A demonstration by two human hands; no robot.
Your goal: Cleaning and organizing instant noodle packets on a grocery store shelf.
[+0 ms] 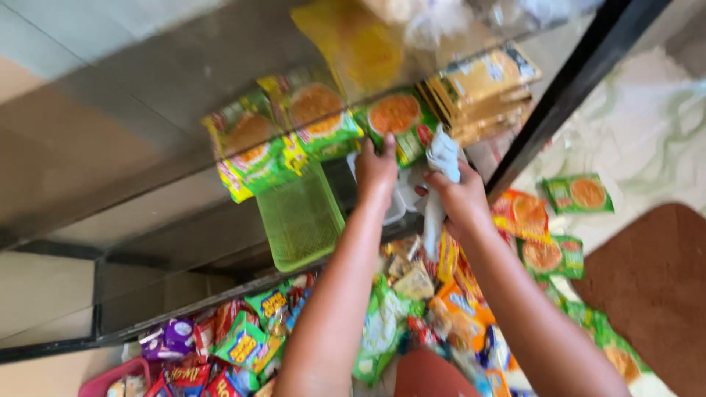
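Observation:
My left hand (376, 170) reaches onto a shelf (125, 140) and touches a green noodle packet (397, 117) standing in a row of similar green packets (283, 140). My right hand (460, 197) is closed on a crumpled white cloth (441, 158) just right of that packet. The image is blurred, so the left fingers' grip cannot be judged. Stacked brown-yellow packets (482, 92) lie to the right on the shelf.
A green mesh basket (300, 217) sits below the packets. A heap of colourful snack packets (243, 345) fills the lower area. More green and orange packets (559, 220) lie on the floor at right, by a brown mat (651, 294). A black frame post (570, 88) runs diagonally.

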